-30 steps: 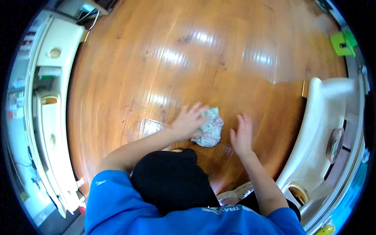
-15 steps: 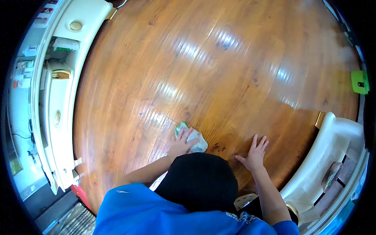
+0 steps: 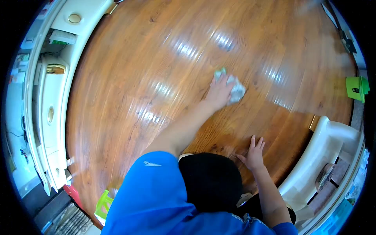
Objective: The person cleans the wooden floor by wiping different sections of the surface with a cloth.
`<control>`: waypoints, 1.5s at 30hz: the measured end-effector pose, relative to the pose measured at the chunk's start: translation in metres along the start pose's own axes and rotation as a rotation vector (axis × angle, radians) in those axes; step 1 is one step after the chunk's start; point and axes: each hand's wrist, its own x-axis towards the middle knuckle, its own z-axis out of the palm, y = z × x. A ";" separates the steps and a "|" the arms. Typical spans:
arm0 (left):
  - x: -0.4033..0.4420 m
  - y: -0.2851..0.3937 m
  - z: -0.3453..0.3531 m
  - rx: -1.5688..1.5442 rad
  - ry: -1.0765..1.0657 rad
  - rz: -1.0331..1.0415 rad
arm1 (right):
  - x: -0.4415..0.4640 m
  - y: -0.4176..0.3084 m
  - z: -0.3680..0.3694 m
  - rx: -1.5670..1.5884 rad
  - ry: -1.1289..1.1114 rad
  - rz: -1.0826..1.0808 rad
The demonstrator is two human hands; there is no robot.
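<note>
My left hand (image 3: 220,92) presses a crumpled white-grey cloth (image 3: 237,91) with a green edge against the wood floor, arm stretched forward. Its fingers are slightly blurred and bear on the cloth, which pokes out on both sides of them. Off to the right, my right hand (image 3: 255,155) lies on the floorboards with its fingers spread and thumb out, holding nothing. Glossy brown floor (image 3: 129,82) surrounds both hands.
A white cabinet with drawers (image 3: 55,94) runs along the left. At the right stands a curved white furniture piece (image 3: 305,172), with a bright green container (image 3: 355,88) beyond it. A green-rimmed object (image 3: 103,205) sits at lower left, beside my blue sleeve.
My left hand has slid the cloth forward and to the right across the floor, straightening the arm. My right hand has stayed in place. The green-rimmed object has come into view.
</note>
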 end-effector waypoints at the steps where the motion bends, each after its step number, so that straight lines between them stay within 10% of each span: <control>1: -0.026 0.006 -0.007 -0.028 -0.018 0.029 | 0.005 0.003 0.009 -0.013 0.002 0.023; 10: -0.241 0.019 -0.072 -0.068 -0.357 -0.151 | 0.015 -0.034 0.014 -0.085 -0.036 0.082; 22: 0.028 -0.033 -0.023 0.104 0.015 -0.128 | 0.013 -0.021 0.013 -0.132 -0.111 0.078; 34: -0.267 0.000 -0.105 0.091 -0.527 -0.224 | 0.011 -0.025 0.011 -0.146 -0.035 -0.012; 45: 0.029 -0.048 -0.046 0.132 -0.016 -0.273 | 0.014 -0.023 0.018 -0.137 -0.009 0.066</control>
